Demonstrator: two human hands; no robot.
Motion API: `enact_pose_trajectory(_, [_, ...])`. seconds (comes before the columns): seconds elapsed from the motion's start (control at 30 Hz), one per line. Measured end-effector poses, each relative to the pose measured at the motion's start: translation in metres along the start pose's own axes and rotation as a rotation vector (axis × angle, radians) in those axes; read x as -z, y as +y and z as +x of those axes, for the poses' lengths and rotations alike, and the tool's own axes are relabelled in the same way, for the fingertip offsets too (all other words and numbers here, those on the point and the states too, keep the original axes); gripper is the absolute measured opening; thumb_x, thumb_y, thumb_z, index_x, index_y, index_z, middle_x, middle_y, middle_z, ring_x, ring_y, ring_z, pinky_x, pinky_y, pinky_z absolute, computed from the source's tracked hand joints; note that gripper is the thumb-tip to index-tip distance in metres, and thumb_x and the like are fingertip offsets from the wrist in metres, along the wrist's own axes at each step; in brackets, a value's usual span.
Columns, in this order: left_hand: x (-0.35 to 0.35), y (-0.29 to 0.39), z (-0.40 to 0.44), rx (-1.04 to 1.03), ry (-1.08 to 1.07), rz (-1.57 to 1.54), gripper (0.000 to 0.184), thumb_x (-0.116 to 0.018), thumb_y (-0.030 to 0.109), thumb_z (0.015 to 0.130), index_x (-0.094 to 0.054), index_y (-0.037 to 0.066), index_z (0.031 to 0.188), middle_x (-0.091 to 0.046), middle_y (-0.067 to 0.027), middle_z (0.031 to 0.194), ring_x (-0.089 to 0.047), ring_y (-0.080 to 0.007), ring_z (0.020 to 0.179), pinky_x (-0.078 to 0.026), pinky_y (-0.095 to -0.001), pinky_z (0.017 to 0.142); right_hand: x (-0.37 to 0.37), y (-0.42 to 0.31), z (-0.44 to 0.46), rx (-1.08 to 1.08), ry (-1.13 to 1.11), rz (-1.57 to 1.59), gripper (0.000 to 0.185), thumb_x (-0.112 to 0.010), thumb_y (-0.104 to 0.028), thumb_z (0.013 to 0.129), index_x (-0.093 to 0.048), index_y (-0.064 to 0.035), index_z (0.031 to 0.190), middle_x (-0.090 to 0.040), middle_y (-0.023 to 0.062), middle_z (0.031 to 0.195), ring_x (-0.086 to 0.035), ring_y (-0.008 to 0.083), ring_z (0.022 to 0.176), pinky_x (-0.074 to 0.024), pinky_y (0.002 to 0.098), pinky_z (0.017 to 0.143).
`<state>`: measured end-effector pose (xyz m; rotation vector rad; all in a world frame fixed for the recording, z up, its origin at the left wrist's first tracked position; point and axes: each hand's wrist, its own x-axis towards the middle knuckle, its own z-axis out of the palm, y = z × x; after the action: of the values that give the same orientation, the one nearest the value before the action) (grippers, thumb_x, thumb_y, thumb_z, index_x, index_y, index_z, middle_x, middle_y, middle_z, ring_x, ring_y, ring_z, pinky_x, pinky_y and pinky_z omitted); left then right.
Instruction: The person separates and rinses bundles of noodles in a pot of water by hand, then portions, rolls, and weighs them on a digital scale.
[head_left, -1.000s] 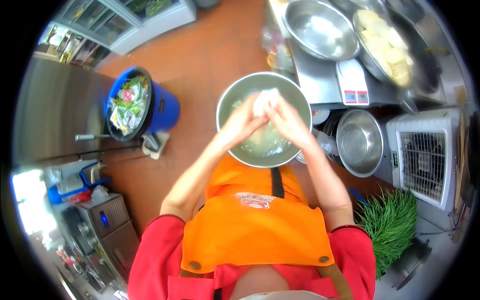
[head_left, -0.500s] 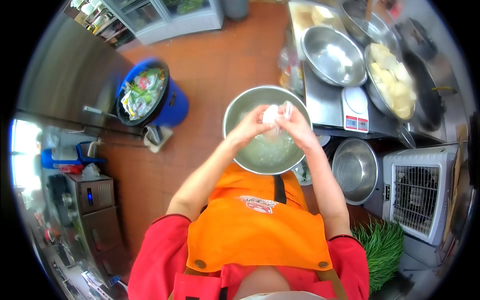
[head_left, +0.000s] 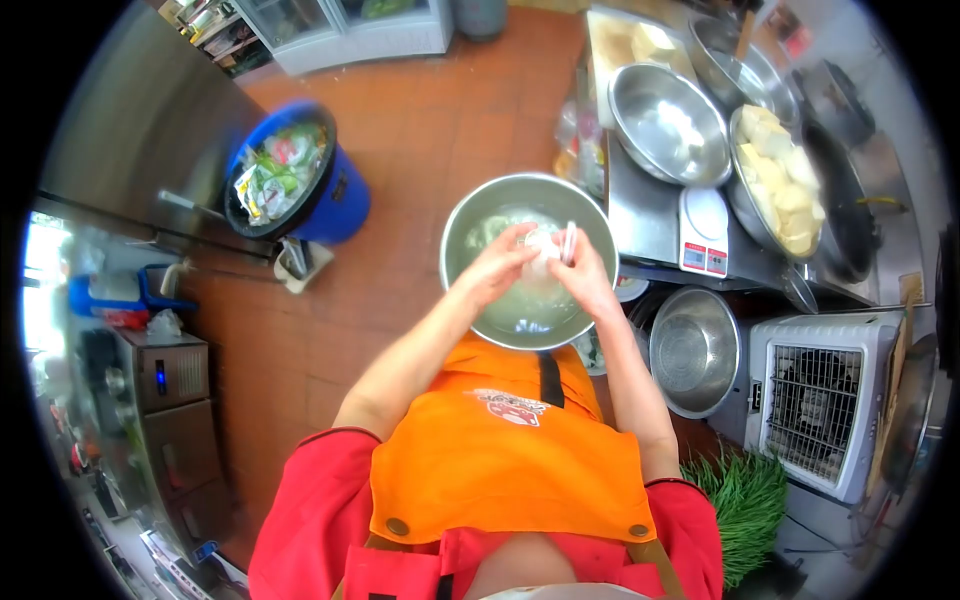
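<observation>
A large metal bowl (head_left: 458,255) holds cloudy water and some pale pieces under the surface. Above the water, my left hand (head_left: 497,265) has its fingers closed round the left side of a whitish, shiny item (head_left: 542,248), too blurred to name. My right hand (head_left: 588,275) grips the same item from the right, with a thin white strip (head_left: 570,240) standing up by its fingers. The two hands are close together inside the bowl's rim.
On the right stand a steel counter (head_left: 640,215), an upper metal bowl (head_left: 668,125), a white scale (head_left: 705,225), a bowl of pale yellow chunks (head_left: 780,180), a perforated bowl (head_left: 694,352), a fan unit (head_left: 820,400) and green stalks (head_left: 740,510). A blue bin (head_left: 340,200) is at left.
The view has shifted, so the counter and the bin sit elsewhere in the frame. My hands are slightly lower against the bowl than a second ago, still on the whitish item.
</observation>
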<state>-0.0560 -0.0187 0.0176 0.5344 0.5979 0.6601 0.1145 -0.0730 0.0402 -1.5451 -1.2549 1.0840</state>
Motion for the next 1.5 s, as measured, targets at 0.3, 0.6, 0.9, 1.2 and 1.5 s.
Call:
enact_pose_trajectory(0.3, [-0.02,0.001,-0.004,-0.14,0.084,0.465,0.062,-0.067,0.001,0.079,-0.04,0.01,0.135,-0.062,-0.0075,0.1,-0.058,-0.0146,0.094,-0.046,-0.0294,0.083,-0.006,0.011,-0.011,0.033,0.122,-0.177,0.032,-0.066,-0.015,0.078,-0.052,-0.0031,0.105,-0.065,0.0206,0.088,-0.066,0.0349,0.082,-0.0509,0.0395,0.07])
enact_pose_trajectory(0.6, [-0.022,0.008,-0.007,-0.05,0.032,0.95,0.07,-0.07,0.008,0.076,-0.038,0.013,0.137,-0.061,-0.006,0.087,-0.057,-0.0126,0.082,-0.046,-0.0272,0.075,-0.007,0.011,-0.019,0.076,0.161,-0.266,0.035,-0.07,-0.016,0.076,-0.055,-0.0031,0.105,-0.064,0.0227,0.091,-0.064,0.0387,0.086,-0.0506,0.0414,0.072])
enact_pose_trajectory(0.9, [-0.015,-0.001,-0.004,-0.088,-0.06,0.631,0.059,-0.068,0.002,0.08,-0.042,0.01,0.133,-0.063,-0.0045,0.09,-0.059,-0.0103,0.085,-0.047,-0.025,0.077,0.0,0.017,-0.018,-0.027,0.131,0.125,0.035,-0.072,-0.011,0.078,-0.056,-0.0026,0.107,-0.065,0.0067,0.09,-0.061,0.012,0.08,-0.0493,0.0269,0.07])
enact_pose_trajectory(1.2, [0.004,0.0,-0.003,0.006,-0.047,0.416,0.061,-0.067,-0.004,0.08,-0.042,0.01,0.133,-0.064,-0.0059,0.098,-0.06,-0.0123,0.092,-0.048,-0.0275,0.083,-0.004,0.02,-0.02,-0.05,0.052,0.396,0.031,-0.069,-0.01,0.083,-0.056,-0.0029,0.11,-0.062,0.0023,0.091,-0.059,0.0065,0.08,-0.0479,0.0211,0.069])
enact_pose_trajectory(1.5, [-0.003,-0.003,-0.005,-0.141,0.026,0.753,0.056,-0.065,-0.003,0.081,-0.042,0.012,0.13,-0.06,-0.005,0.098,-0.056,-0.0109,0.09,-0.047,-0.0245,0.075,-0.015,0.029,-0.015,0.008,0.041,0.261,0.035,-0.064,-0.008,0.085,-0.055,-0.0007,0.117,-0.064,0.0058,0.098,-0.061,0.0096,0.085,-0.0492,0.0239,0.072])
